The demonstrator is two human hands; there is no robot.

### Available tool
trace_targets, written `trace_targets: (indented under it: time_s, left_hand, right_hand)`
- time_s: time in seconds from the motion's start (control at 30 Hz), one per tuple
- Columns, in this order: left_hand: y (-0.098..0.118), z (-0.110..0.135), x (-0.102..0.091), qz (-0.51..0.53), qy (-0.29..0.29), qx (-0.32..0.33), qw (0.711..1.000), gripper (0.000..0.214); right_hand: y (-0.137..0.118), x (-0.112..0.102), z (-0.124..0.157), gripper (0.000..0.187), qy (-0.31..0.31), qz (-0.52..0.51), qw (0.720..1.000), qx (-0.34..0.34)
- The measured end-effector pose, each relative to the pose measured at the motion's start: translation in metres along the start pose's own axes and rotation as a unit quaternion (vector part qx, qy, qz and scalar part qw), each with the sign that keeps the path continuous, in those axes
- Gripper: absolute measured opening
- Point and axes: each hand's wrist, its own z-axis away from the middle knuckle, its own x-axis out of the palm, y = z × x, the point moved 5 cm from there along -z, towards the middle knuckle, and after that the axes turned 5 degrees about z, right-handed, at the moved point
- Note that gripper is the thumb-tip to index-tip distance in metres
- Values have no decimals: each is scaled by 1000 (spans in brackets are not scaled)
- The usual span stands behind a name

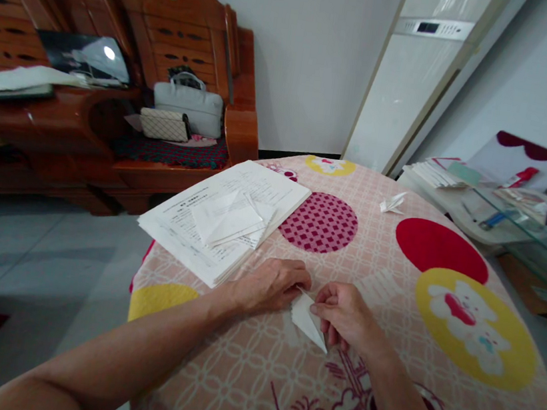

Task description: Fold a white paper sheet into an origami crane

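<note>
A small piece of folded white paper (307, 322) lies low over the patterned tablecloth (233, 354), one pointed end toward me. My left hand (279, 285) grips its far left edge, fingers curled and pressed together. From the right, my right hand (344, 314) pinches the paper between thumb and fingers. Part of the paper is hidden behind the fingers. Beyond my left hand, several folded paper pieces (229, 216) rest on a stack of printed sheets (169, 228). Farther off to the right stands a folded paper figure (393, 202).
A wooden bench (171, 23) along the wall carries a grey handbag (191, 103), a quilted purse (164, 125) and a laptop (84, 56). At the right, a glass-topped side table (527, 225) holds papers and clutter. A tall white air conditioner (415, 82) stands behind the round table.
</note>
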Motion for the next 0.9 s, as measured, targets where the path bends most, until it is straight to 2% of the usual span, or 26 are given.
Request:
trace_targets:
  time_s: [0.07,0.2,0.33,0.43,0.6,0.77,0.9]
  left_hand:
    - [3,1,-2,-9,-23,5,1000,13]
    - [8,4,-3,-28,-49,10,998,27]
    - [15,8,3,-65,-57,35,996,23]
    - [21,13,11,-104,-66,53,991,11]
    - [26,24,20,-124,-47,108,985,9]
    - [24,30,18,-126,-45,176,975,13]
    - [29,37,21,-124,-42,192,973,16]
  right_hand:
    - [-4,1,0,7,0,12,1000,-3]
    - [-3,1,0,10,-1,17,1000,-4]
    - [-1,0,1,9,6,13,1000,-10]
    - [-2,-1,2,8,10,8,1000,-8]
    - [-6,-1,1,14,6,16,1000,11]
    - [-5,0,3,13,-6,28,1000,7]
    - [1,0,6,13,-16,55,998,-3]
